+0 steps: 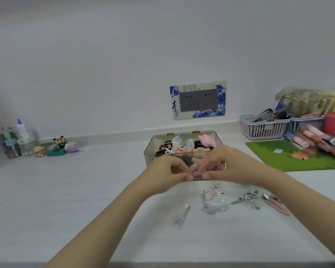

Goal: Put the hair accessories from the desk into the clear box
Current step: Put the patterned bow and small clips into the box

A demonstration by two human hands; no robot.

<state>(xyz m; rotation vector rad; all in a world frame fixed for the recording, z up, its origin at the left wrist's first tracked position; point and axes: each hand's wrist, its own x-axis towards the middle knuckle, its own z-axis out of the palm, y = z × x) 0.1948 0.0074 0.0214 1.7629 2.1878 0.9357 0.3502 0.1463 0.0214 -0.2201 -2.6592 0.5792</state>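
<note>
White desk (pixel 85 190) bore the clear plastic box (pixel 150 151); left hand (pixel 168 171) and right hand (pixel 226 167) jointly pinched a pink clip (pixel 196 170) at its rim; releasing well inside seemed advisable; loose clips (pixel 213 202) remained.

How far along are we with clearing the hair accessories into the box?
Partly done. The clear box already holds bows, claw clips and a pink piece. Both hands, left and right, are at its front edge around a pink item. Left on the desk: a small clip, a pale cluster, a silver clip and pink clips.
</note>
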